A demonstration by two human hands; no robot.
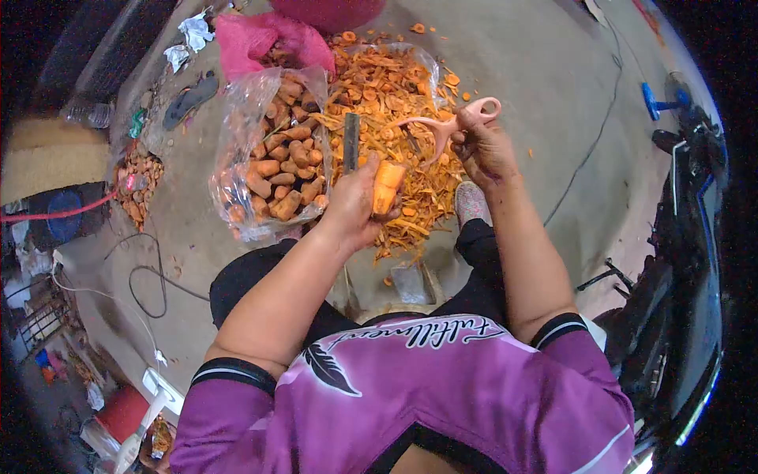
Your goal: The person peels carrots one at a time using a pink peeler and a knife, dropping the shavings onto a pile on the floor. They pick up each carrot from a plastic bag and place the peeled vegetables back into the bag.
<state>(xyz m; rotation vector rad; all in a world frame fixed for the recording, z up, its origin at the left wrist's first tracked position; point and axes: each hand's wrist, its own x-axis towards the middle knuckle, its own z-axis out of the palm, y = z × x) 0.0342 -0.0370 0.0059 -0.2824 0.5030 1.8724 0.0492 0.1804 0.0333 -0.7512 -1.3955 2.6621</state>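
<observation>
My left hand [357, 201] is closed around a peeled orange carrot piece [387, 187]. A flat, dark grey strip like a knife blade [351, 142] sticks up from the same hand, its lower end hidden by my fingers. In my right hand [487, 150] is a pink Y-shaped peeler [450, 125], gripped by its looped handle, with its forked head pointing left, apart from the carrot. Beneath both hands spreads a pile of orange peelings [371, 91] with cut carrot ends among them. Left of it, a clear plastic bag [223, 178] holds several unpeeled carrots [284, 170].
Behind the bag lies a pink sack [272, 43]. A dark sandal [191, 101] and a heap of small brownish pieces [140, 186] are farther left. Cables [604, 126] cross the grey floor at right, near a dark motorbike-like object [687, 229].
</observation>
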